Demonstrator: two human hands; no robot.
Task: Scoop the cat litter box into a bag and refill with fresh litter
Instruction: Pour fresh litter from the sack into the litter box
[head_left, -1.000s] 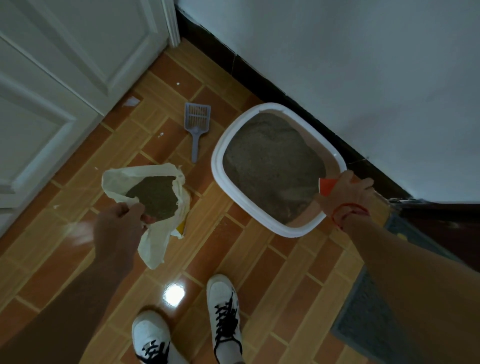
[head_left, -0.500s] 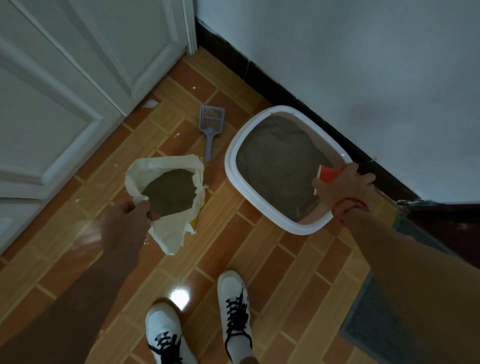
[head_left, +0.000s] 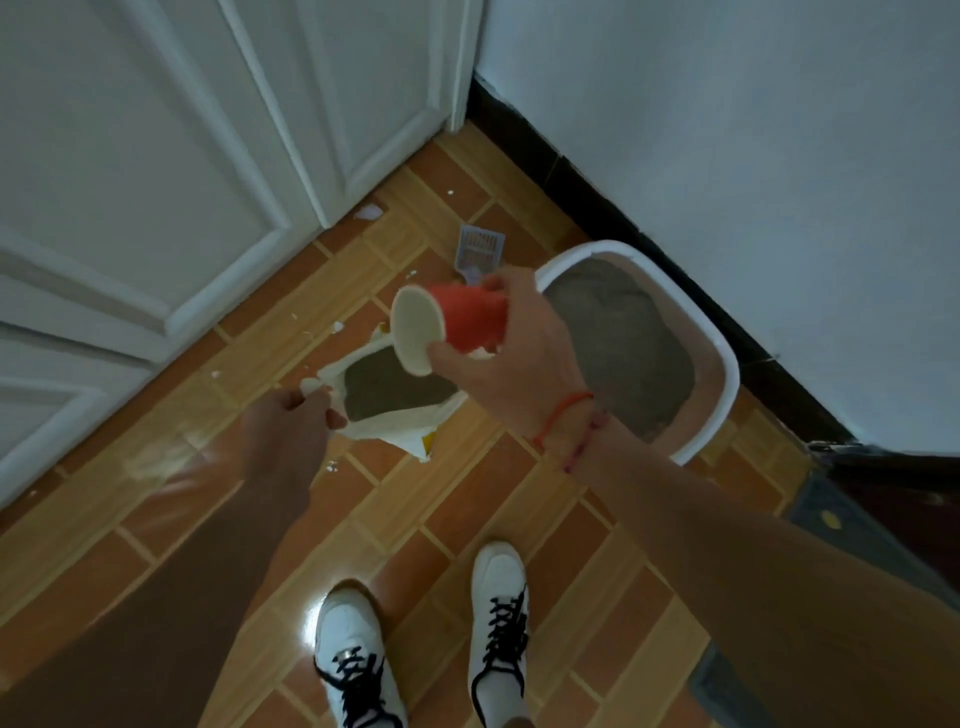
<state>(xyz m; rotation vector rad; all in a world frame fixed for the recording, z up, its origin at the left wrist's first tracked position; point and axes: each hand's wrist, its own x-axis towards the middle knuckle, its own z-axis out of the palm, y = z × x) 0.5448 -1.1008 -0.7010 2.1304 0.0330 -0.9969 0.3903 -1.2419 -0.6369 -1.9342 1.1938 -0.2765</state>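
Our right hand (head_left: 514, 364) holds the cup (head_left: 467, 322), fingers wrapped round it, tipped and empty above the bag (head_left: 400, 434). Our left hand (head_left: 285, 431) pinches the bag's rim open. The box (head_left: 727, 374) by the wall already holds litter (head_left: 623, 338), and the scoop (head_left: 480, 249) lies on the floor. We judge refilling is underway, with more cupfuls likely left.

red string bracelet (head_left: 563, 415) r wrist (head_left: 589, 441); white sneakers (head_left: 498, 571), blk laces (head_left: 357, 680)

One head camera looks steeply down from standing height at the floor (head_left: 467, 519), hands near, shoes at bottom.
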